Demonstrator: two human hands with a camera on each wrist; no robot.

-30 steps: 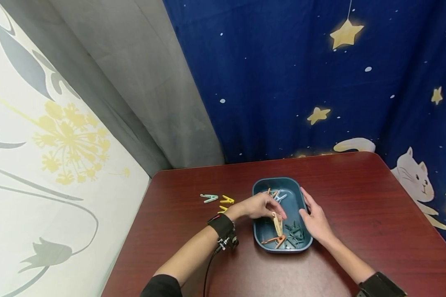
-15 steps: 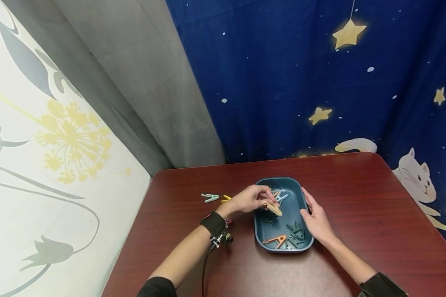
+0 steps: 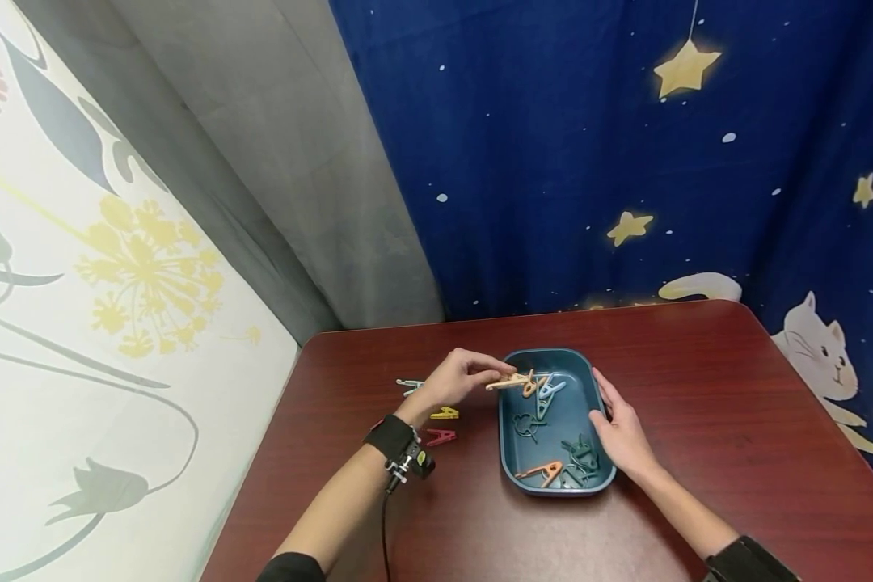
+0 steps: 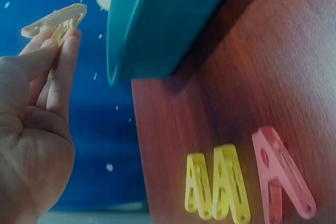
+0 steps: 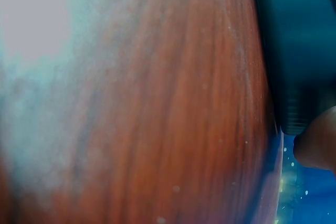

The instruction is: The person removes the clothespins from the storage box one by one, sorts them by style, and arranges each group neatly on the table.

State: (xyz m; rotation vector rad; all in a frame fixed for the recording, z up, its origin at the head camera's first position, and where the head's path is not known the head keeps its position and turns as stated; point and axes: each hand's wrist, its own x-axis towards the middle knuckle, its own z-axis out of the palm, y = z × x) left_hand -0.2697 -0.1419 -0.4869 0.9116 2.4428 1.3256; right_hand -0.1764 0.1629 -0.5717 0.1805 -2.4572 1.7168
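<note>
My left hand pinches a beige clothespin between thumb and fingertips, held at the left rim of a blue-grey plastic bin. Over the bin's right wall sits my right hand, thumb on the rim and fingers along the outside, gripping it. Inside the bin lie a light blue clothespin, an orange clothespin near the front, and several dark green clips. In the right wrist view only a fingertip shows against the bin's underside corner.
On the table left of the bin lie two yellow clothespins, a red clothespin and a mint clothespin partly behind the left hand. A cable hangs from the left wrist camera.
My left hand has moved left and up with the beige clothespin, from over the bin's middle to its left rim. The clothespin has turned more level. The right hand stays on the bin.
</note>
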